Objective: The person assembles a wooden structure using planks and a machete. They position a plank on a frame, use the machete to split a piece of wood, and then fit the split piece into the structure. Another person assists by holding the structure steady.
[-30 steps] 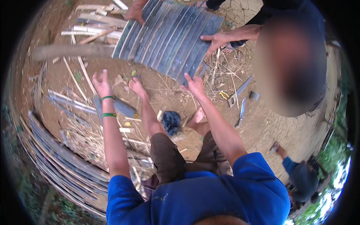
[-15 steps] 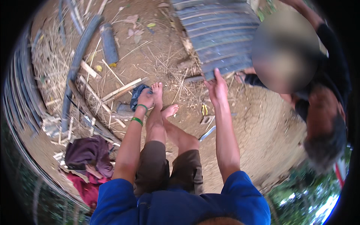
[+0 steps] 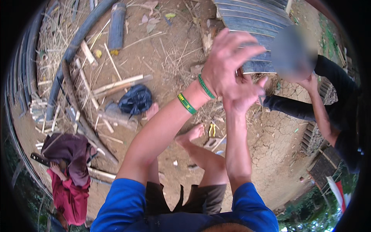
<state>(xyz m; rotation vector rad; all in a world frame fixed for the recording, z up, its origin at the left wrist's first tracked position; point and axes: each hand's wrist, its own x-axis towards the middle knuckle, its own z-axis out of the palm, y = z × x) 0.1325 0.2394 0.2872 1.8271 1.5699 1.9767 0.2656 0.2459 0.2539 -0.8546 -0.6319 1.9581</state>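
Note:
My left hand is raised in front of the near end of a dark slatted panel, its fingers spread and curved with nothing seen in them. Just below and partly behind it is my right hand, palm turned up and thumb stretched out. The two hands overlap, so the right fingers are partly hidden. Whether either hand touches the panel, I cannot tell. A black plastic bag lies on the ground by my left foot. Yellow-handled pliers lie between my right foot and my right forearm.
A person in dark clothes sits at the right beside the panel. Another in maroon is at the lower left, by a dark-handled tool. Bamboo lengths, split sticks and a long curved pole lie at the left.
My left hand has risen from beside the black bag to the panel's near end. My right hand has left the panel's corner and turned up. The view has shifted.

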